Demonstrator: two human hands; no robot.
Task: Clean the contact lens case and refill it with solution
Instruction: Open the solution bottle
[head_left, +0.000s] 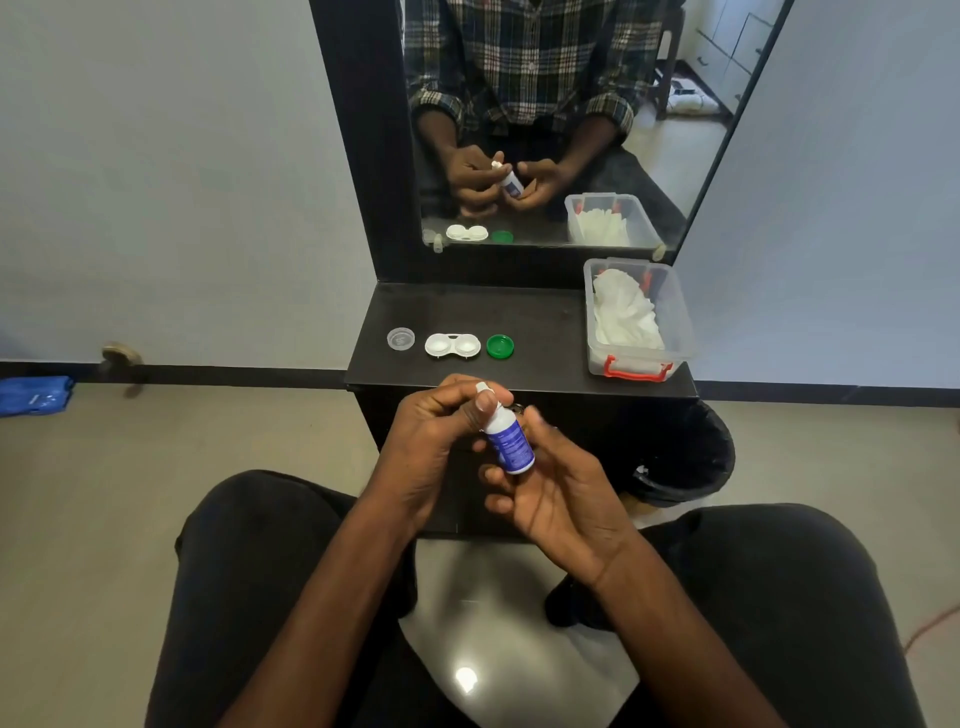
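Both hands were up off the shelf, sharing the solution bottle, which hung tilted in the air just short of the shelf's front edge. The right hand cradled the blue body, fingers curled beneath it. The left hand pinched the white nozzle end, thumb laid along the neck. The open lens case lay near the front edge, left of middle, a clear cap just left of it, a green cap just right. A tissue box filled the right end.
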